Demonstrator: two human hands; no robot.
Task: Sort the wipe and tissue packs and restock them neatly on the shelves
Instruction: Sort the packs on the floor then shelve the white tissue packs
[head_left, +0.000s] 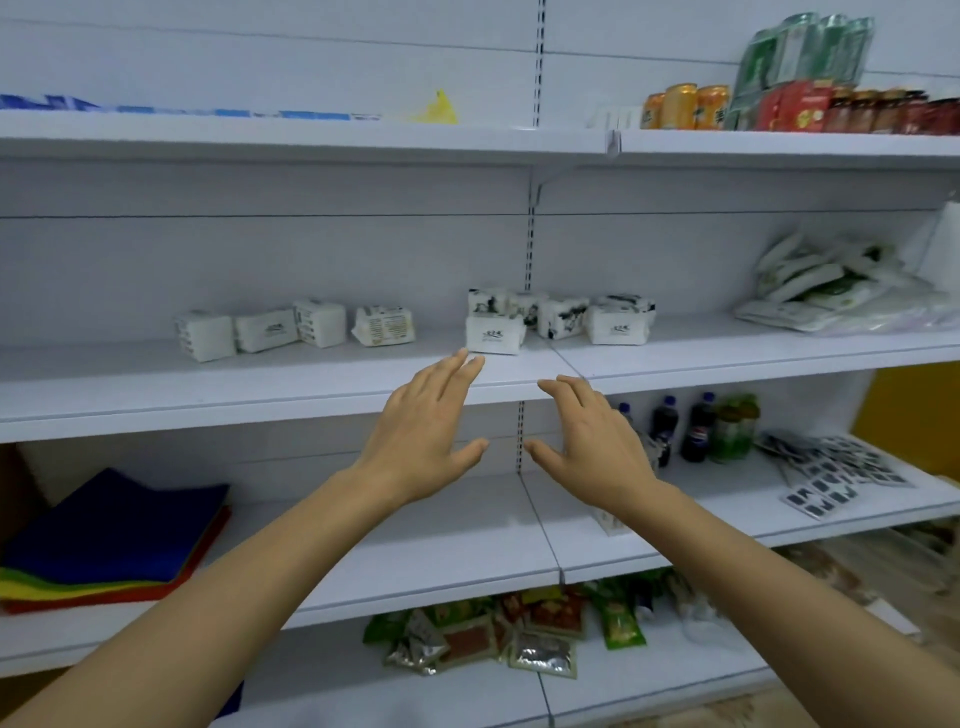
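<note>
**Room along the middle shelf (208, 384)**

The left hand (423, 431) and right hand (589, 441) hover flat at its front edge, each grip spread wide and holding nothing. The left fingertips (470, 364) are just short of the foremost tissue pack (493, 335). A row of tissue packs (291, 330) stands to the left, set back from the edge. Wipe packs (821, 291) lie heaped at the far right.

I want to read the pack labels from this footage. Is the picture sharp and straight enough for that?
Head view: the wide lens bows the shelf edges; print on the tissue packs is soft and unreadable; light is dim and bluish, without glare; left hand and right hand look sharp.
</note>
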